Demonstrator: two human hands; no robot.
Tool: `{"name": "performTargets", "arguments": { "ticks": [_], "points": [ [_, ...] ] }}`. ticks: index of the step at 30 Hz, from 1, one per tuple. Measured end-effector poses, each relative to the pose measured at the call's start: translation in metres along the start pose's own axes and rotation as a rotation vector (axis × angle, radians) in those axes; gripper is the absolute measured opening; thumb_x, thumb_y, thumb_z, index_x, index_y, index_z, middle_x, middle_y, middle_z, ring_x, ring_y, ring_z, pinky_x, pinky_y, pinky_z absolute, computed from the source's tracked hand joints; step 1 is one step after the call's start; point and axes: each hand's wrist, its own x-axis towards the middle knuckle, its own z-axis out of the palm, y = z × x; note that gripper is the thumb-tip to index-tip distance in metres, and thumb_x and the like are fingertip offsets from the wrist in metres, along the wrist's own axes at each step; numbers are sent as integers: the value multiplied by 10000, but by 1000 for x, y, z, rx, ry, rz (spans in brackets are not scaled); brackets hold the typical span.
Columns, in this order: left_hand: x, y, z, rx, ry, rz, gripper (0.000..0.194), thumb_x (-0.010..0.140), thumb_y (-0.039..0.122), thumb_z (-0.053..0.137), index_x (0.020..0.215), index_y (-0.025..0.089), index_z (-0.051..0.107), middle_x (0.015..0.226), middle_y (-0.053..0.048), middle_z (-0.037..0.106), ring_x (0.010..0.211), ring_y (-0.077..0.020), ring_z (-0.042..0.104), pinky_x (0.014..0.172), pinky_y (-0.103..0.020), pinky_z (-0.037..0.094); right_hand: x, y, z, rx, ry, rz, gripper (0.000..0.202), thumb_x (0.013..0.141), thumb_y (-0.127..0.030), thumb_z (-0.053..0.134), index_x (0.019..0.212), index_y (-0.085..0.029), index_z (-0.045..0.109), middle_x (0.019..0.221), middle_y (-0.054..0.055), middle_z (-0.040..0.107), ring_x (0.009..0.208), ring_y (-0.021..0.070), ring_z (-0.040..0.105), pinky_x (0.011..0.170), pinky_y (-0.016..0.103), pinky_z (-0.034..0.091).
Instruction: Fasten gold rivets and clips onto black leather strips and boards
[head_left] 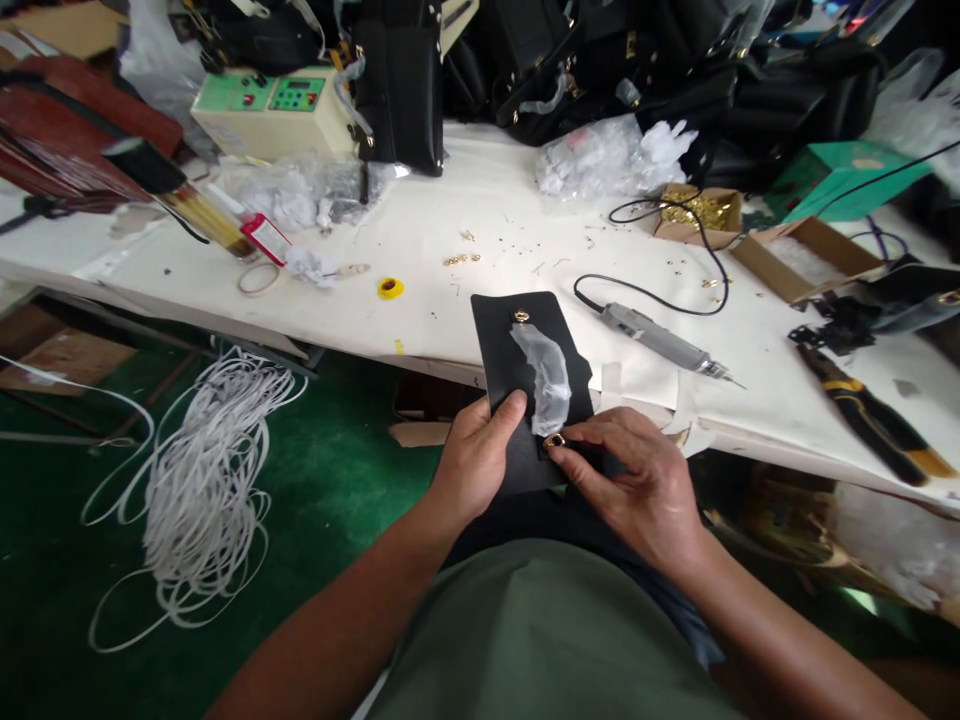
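A flat black leather panel (498, 345) leans over the table's front edge. On it is a handle wrapped in clear plastic (551, 380), with a gold metal fitting (521, 316) at its far end and a gold ring fitting (553, 441) at its near end. My left hand (480, 450) grips the panel's left side, thumb on top and the fingers hidden beneath. My right hand (637, 475) pinches the near gold ring fitting between thumb and forefinger. To the right, a grey electric screwdriver (660, 338) lies on the table.
Pliers (862, 410) lie at the right edge of the white table (420, 220). Behind them stand cardboard boxes (810, 255) of small parts. Black bags (397, 90) line the back. A yellow tape roll (390, 288) sits left; coiled white cord (210, 480) covers the floor.
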Motion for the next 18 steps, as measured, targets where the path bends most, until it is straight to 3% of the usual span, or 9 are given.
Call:
{"name": "performTargets", "arguments": {
  "ticks": [7, 18],
  "points": [
    [-1, -5, -3, 168, 87, 74, 412, 881, 549, 710, 935, 142, 741, 824, -24, 714, 745, -166, 634, 738, -271, 506, -1, -2, 12, 42, -4, -62, 134, 893, -163, 762, 1007, -226, 733, 872, 30, 749, 803, 195, 680, 740, 366, 528],
    [1, 0, -4, 433, 91, 136, 503, 891, 647, 626, 811, 153, 684, 704, -14, 618, 742, -192, 581, 690, -279, 475, -1, 3, 8, 12, -83, -122, 183, 938, -118, 691, 1104, -183, 731, 954, 81, 740, 844, 196, 682, 765, 357, 564]
  ]
}}
